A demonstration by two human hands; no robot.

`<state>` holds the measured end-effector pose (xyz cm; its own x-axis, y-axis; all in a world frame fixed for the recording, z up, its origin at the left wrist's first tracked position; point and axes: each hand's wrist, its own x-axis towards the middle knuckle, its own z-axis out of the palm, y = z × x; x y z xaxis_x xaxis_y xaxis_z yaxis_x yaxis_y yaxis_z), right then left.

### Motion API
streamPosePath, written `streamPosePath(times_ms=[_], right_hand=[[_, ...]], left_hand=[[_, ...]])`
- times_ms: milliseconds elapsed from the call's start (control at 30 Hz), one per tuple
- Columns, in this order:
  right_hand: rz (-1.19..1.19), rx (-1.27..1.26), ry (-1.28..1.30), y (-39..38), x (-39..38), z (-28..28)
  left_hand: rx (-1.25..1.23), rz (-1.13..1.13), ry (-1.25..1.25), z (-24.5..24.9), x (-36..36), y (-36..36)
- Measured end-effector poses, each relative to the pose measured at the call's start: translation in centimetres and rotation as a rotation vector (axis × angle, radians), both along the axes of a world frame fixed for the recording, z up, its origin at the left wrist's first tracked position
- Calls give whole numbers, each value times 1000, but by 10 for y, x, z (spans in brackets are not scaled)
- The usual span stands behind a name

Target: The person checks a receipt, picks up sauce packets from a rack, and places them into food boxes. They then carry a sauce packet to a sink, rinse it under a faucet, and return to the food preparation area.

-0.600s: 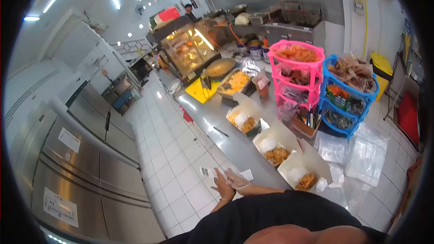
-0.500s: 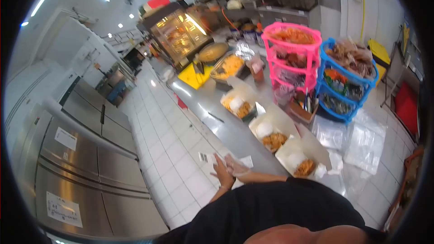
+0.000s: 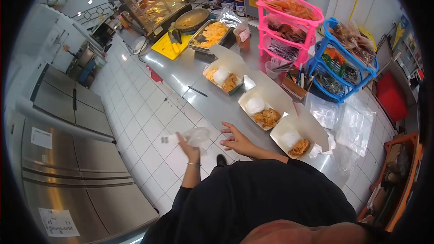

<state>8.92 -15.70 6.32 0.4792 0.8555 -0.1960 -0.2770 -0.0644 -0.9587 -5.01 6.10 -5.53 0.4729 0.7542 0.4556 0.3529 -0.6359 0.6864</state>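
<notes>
My left hand (image 3: 191, 152), wearing a thin bracelet, is closed on a crumpled piece of thin clear plastic (image 3: 200, 136) over the floor. From the same hand a white printed slip (image 3: 170, 139) sticks out to the left, blurred. Beside the counter edge, my right hand (image 3: 238, 141) has its fingers spread with nothing in them. Three open paper meal boxes stand in a row on the steel counter (image 3: 190, 79): the near box (image 3: 282, 141), the middle box (image 3: 246, 101) and the far box (image 3: 210, 80). Each holds white rice and fried chicken; the far one also holds something yellow.
A pink tiered basket (image 3: 289, 29) and a blue one (image 3: 334, 58) hold packets. Farther along are a foil tray (image 3: 209, 36) of yellow food, a yellow board (image 3: 167, 47) and a heated display case (image 3: 149, 7). Plastic bags (image 3: 357, 124) lie at right; steel refrigerators (image 3: 63, 162) stand left.
My hands, close together before, have moved apart. The left has gone left with the plastic and slip; the right, which looked covered in thin plastic, is now bare. The view has shifted.
</notes>
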Motion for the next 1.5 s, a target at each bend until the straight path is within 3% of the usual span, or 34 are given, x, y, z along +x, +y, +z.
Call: streamPosePath(times_ms=[100,200,333,467,600,733,833,867,933,1000,1067,1100,1200,1300,1333,1433,1500], right_hand=[[89,-23,183,44,1,3],[147,-16,141,103,6,-20],[4,-32,212,183,13,-17],[-135,-103,215,256,41,-12],[-336,-98,207,316,80,-28],[-419,-151,232,369,131,-40],[-471,-135,192,417,175,-42],[-496,-160,185,438,197,-51],[-484,-147,74,483,241,-56],[-484,-130,-67,537,293,-51],[-500,-119,-295,590,347,-33],[-508,-113,-437,615,373,-21],[-741,-215,-822,700,461,-23],[-749,-382,-996,766,510,-18],[-718,-443,-1047,784,520,-16],[-407,-963,-1632,825,555,-44],[-291,-1275,-1827,843,564,-59]], left_hand=[[-120,-175,-68,43,29,-13],[-217,-212,-53,54,34,35],[-287,-245,-6,79,17,115],[-311,-467,129,134,-12,179],[-476,-291,72,99,-24,234],[-819,-265,-64,87,-34,282],[-662,-115,-61,67,-41,318],[-734,-58,-81,64,-43,332],[-877,59,-113,66,-46,358],[-857,169,-71,52,-52,388],[-894,279,8,4,-76,426],[-1112,314,-89,-47,-105,456],[-1361,390,-218,-79,-140,513],[-1312,501,-272,-61,-135,535],[-1245,564,-244,-20,-102,533],[-1072,702,-119,79,-18,522],[-1014,674,-53,77,-20,520]])
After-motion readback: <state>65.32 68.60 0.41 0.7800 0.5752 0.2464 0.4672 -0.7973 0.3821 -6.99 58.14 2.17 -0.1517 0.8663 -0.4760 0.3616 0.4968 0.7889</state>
